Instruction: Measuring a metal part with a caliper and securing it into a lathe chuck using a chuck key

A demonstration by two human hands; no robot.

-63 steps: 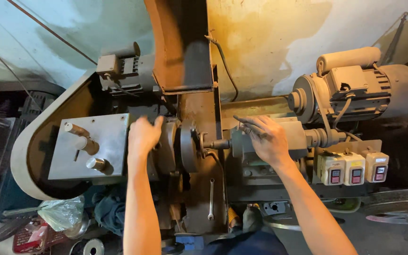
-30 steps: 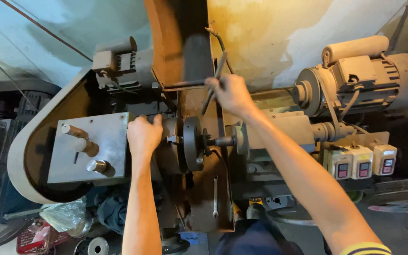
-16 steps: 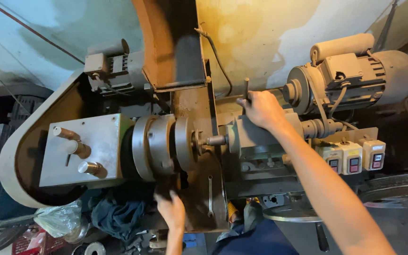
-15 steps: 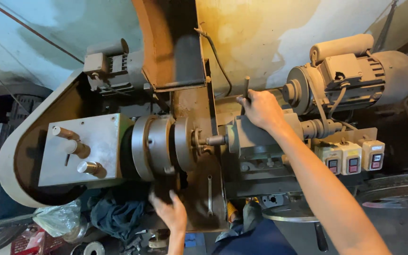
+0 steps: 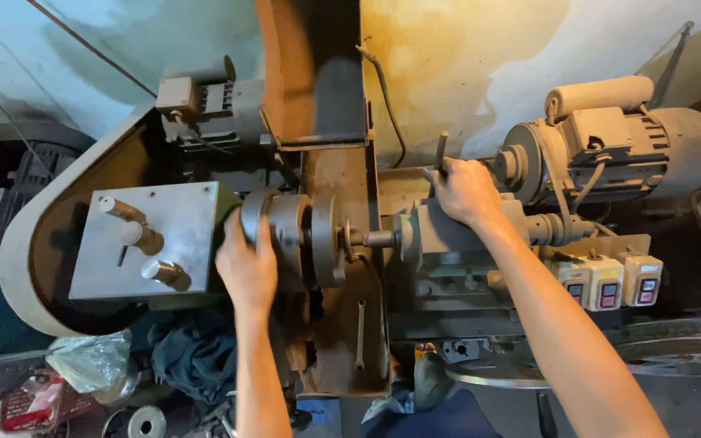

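Chuck [image 5: 294, 239] of the small lathe sits at the middle of the machine, a grey stepped round body just right of the flat grey gearbox cover [image 5: 148, 243] with its three stubby knobs. The left hand [image 5: 247, 268] lies on the chuck's near left side, fingers curled over its rim, grasping it. The right hand [image 5: 466, 193] is well apart to the right, clenched round a dark upright lever handle [image 5: 441, 154] above the tailstock [image 5: 448, 235]. The chuck's axis runs left to right, its face pointing right toward the tailstock's short spindle [image 5: 375, 239]. Farther right stand an electric motor [image 5: 618, 150] and three white switch boxes [image 5: 606, 280]
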